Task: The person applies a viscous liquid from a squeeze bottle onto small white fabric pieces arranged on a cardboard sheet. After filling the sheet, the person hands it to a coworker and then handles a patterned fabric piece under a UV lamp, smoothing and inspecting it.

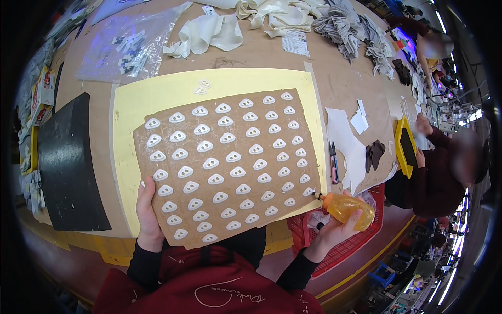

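Textile workshop or factory floor: cut fabric pieces (340,26) heaped on worktable (261,55), co-workers (439,180) alongside, strip lights (441,21).

A wide brown desk (342,83) reaches past 12 o'clock; a reddish floor (277,268) with yellow striping shows at 6 o'clock, a blue stand (380,275) between 4 and 5, and bright white strip lights (447,287) at 4 o'clock
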Motion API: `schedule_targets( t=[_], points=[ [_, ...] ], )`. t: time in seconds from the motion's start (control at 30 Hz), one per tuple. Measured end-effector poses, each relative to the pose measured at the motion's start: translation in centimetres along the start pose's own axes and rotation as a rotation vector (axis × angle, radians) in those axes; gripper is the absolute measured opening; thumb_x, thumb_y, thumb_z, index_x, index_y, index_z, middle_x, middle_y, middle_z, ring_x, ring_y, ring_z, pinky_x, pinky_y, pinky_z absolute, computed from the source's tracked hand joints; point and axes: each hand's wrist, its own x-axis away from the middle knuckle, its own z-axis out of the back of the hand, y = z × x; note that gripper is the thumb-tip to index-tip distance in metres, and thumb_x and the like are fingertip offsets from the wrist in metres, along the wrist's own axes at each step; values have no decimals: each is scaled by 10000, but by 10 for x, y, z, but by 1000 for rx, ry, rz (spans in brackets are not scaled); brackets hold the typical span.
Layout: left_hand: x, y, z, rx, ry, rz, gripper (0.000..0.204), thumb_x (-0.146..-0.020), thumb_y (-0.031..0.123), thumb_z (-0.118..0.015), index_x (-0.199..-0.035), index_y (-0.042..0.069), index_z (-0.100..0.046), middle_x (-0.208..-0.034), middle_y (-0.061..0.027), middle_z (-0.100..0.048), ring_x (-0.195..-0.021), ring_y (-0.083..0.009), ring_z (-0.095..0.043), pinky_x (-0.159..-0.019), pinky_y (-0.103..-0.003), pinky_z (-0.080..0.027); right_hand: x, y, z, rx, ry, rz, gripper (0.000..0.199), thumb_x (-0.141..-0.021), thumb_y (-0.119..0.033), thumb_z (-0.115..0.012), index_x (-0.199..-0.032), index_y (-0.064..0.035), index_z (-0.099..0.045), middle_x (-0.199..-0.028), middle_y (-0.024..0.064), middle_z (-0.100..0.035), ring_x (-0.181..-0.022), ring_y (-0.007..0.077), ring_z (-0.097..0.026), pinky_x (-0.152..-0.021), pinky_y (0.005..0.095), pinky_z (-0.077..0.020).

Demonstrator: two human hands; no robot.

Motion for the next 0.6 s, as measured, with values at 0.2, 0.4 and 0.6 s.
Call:
schedule_targets(
  t=[0.2, 0.4, 0.6],
  points=[
    [0, 1, -3, -6, -1, 2, 441, -1024, 323, -408, -1366, 46, -383, -1270, -125, -546, -1119, -229, -585, -935, -385, -498, -1, 3, 2, 12, 5, 38, 469, -930, -335, -616, -1183, 26, -455, -1116, 154, -547, -956, 303, -651, -818, 398, -574],
    [0, 0, -3, -12, 2, -12, 451, -1023, 331, -410, -1371, 45, -378, -1275, -126, -543, -1120, -230, -585, -938, -387, -496, -1, 3, 2, 11, 1, 45, 469, -928, -328, -620, -1183, 27, -449, -1131, 135, -526, -968, 309, -645, -832, 421, -571],
    [-1, 0, -2, -15, 1, -9, 449, -1024, 334, -407, -1368, 47, -379, -1275, -126, -543, -1120, -230, -585, -935, -388, -498, 1, 2, 1, 10, 6, 64, 466, -923, -317, -624, -1183, 25, -443, -1132, 135, -521, -969, 308, -644, -838, 426, -570]
  ],
)
